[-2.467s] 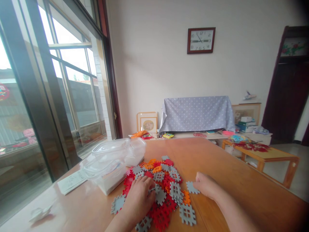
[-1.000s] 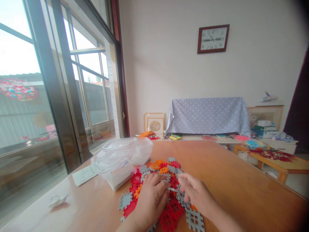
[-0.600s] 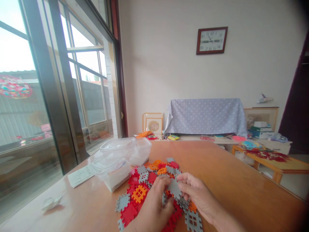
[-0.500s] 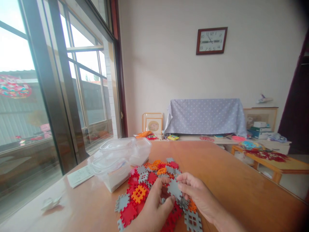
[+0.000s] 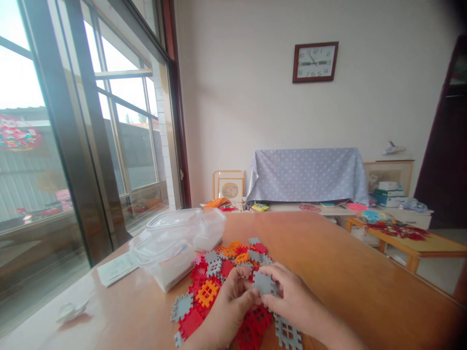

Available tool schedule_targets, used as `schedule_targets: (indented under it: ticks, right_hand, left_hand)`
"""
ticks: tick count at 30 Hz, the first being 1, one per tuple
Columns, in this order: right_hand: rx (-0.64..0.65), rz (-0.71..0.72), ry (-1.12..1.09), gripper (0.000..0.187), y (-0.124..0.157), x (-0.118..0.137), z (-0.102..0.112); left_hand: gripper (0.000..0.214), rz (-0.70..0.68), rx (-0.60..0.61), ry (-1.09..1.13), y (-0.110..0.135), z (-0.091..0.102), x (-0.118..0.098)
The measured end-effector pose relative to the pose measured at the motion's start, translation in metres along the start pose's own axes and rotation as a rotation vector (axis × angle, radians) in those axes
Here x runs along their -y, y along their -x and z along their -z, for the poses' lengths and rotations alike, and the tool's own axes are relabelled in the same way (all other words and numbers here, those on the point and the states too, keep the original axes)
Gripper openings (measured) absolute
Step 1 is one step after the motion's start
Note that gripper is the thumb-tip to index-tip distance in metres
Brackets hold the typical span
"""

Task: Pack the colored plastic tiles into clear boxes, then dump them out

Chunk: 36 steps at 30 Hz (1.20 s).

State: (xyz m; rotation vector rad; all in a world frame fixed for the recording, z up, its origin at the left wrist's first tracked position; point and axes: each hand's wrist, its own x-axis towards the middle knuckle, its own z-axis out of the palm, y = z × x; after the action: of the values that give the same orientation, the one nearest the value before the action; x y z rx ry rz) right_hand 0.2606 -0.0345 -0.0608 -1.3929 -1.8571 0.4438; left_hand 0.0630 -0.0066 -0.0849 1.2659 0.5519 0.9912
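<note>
Above the pile, my right hand grips a flat grey plastic interlocking tile with notched edges, thumb below and fingers along its top and right. My left hand is closed, with its fingers curled and its thumb pressed at the tile's left edge. Whether a second piece sits inside the left fingers is hidden. Beneath and around both hands lies a heap of red, grey and orange tiles. An orange window-patterned tile and a plain grey tile lie left of my left hand. A grey window-patterned tile lies below my right wrist.
Clear plastic containers stand left of the heap on the wooden table. Beside them are a paper booklet and a crumpled wrapper. A glass window lines the left side. A low bench stands beyond the table at right.
My right hand has moved in leftward and wraps further over the grey tile. The tile now looks flatter, and my left thumb is closer to it. The view has shifted slightly.
</note>
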Motion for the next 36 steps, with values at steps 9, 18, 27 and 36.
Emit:
schedule_targets:
  ticks: [9,18,27,36]
  right_hand:
    - [0.023,-0.283,0.150,0.050,-0.005,-0.099,0.044]
    - [0.143,-0.364,0.302,0.051,0.000,-0.114,0.040]
    - [0.153,-0.316,0.334,0.031,-0.002,-0.109,0.034]
    - [0.179,-0.268,0.289,0.029,-0.005,-0.100,0.036]
  left_hand:
    - [0.039,-0.116,-0.093,-0.326,-0.004,0.020,-0.002]
    - [0.032,-0.138,-0.116,-0.429,-0.006,0.029,-0.002]
    - [0.027,-0.176,-0.119,-0.531,-0.007,0.031,-0.004]
    - [0.028,-0.209,-0.160,-0.710,-0.003,0.031,-0.009]
